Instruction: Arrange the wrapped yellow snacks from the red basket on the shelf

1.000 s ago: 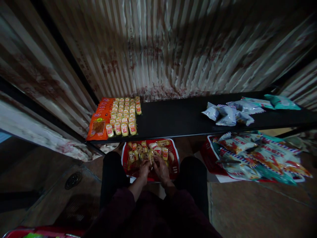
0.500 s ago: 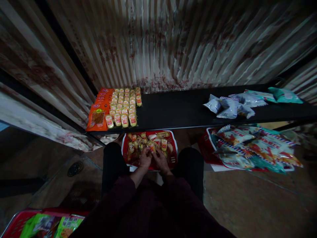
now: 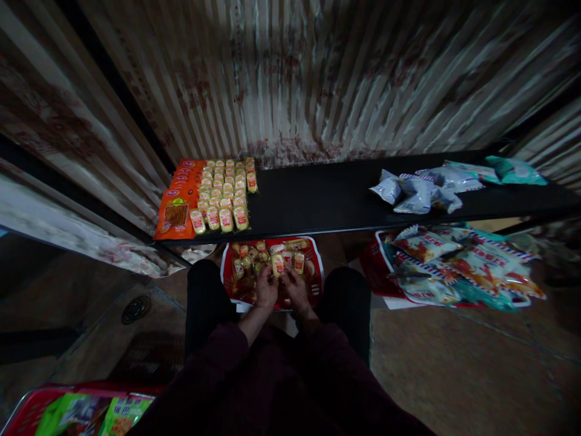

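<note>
Between my two hands is a small wrapped snack cake (image 3: 278, 264), yellow with a red and white label facing up. My left hand (image 3: 267, 289) pinches its left lower side, and my right hand (image 3: 296, 287) grips its right lower side. Both hands are over a red basket (image 3: 226, 266) with a white rim, which sits between my knees below the shelf. Several more wrapped snack cakes lie loose inside it. On the left of the black shelf (image 3: 313, 197), similar snack cakes (image 3: 226, 219) stand in close rows.
Orange snack packets (image 3: 176, 209) line the shelf's left end. Silver and teal bags (image 3: 415, 194) lie at its right. A second red basket (image 3: 376, 266) heaped with snack bags stands on the floor to the right. Another red basket (image 3: 34, 402) with green packets is at lower left.
The snack cake in my hands has come up slightly and turned so its label shows more fully. The whole view has shifted a little.
</note>
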